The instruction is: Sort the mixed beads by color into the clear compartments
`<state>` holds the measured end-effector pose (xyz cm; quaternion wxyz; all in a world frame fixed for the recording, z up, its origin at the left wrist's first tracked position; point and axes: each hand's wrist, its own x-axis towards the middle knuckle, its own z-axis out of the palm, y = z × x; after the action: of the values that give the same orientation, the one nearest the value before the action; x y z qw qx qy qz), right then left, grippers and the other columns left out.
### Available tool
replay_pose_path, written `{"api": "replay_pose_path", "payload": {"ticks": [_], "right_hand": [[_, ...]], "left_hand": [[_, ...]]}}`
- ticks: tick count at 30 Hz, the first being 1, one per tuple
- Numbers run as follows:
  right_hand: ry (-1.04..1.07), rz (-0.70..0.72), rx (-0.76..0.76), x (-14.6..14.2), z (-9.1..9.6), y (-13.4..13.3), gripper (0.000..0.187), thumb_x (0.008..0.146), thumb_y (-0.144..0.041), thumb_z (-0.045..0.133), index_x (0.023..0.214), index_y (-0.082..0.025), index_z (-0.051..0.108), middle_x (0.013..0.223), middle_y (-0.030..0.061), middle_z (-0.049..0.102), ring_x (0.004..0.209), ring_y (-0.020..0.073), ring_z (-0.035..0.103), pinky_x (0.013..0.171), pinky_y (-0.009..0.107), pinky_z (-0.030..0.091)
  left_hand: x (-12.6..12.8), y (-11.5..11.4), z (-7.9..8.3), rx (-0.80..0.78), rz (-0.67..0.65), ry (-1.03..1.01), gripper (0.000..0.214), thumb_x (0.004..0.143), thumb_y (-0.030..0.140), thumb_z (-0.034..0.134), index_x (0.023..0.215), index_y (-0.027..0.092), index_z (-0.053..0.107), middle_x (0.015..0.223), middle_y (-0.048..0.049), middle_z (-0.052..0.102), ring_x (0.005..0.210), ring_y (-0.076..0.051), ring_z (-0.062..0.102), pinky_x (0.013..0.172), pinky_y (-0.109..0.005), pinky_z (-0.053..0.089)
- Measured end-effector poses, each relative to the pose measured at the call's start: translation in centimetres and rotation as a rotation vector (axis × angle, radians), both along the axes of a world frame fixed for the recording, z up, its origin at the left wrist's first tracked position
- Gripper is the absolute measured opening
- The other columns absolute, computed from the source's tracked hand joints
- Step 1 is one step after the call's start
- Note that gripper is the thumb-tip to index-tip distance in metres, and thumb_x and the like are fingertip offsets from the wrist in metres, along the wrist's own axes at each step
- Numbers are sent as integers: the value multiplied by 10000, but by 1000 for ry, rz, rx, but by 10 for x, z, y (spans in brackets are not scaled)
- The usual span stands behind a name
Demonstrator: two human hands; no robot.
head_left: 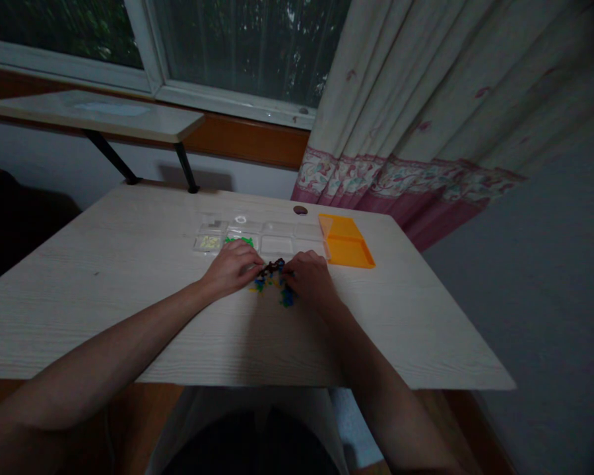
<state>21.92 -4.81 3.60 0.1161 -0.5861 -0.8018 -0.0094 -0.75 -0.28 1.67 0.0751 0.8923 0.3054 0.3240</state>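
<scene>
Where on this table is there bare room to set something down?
The tabletop looks bare right of the right forearm, nearer than the orange tray, and left of the clear compartment box, beyond the left forearm, bar a small dark speck. The middle is crowded: left hand, right hand and small colored pieces near the box.

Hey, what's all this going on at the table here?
A person has both hands at a small heap of colourful little pieces on the table, left hand and right hand on either side; their exact grip is unclear. Behind, a clear compartment tray holds pale yellow pieces and green pieces. An orange tray lies to the right.
</scene>
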Motion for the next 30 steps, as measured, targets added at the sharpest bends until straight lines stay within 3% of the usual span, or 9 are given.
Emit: {"api": "replay_pose_path", "payload": {"ticks": [18,25,30], "right_hand": [[-27,9,-45,0,-3,3,120,865,-252,631,901,-244,745,937,66,673,972,235,524,797,339,341],[42,8,-34,-2,-7,7,132,871,-268,632,908,-223,751,901,64,683,915,213,536,795,318,364],[133,24,-32,0,-11,10,123,868,-259,636,883,-224,753,896,54,691,912,209,545,824,323,377]], "left_hand": [[-1,5,-4,-1,45,-20,208,920,343,546,897,209,703,891,-49,697,915,-210,576,867,-388,422],[-7,16,-10,13,189,-118,226,900,375,574,851,206,716,868,-55,693,898,-212,579,853,-384,446],[-13,24,-14,32,353,-137,189,874,369,608,853,225,728,905,-46,674,965,-235,542,929,-432,414]]}}
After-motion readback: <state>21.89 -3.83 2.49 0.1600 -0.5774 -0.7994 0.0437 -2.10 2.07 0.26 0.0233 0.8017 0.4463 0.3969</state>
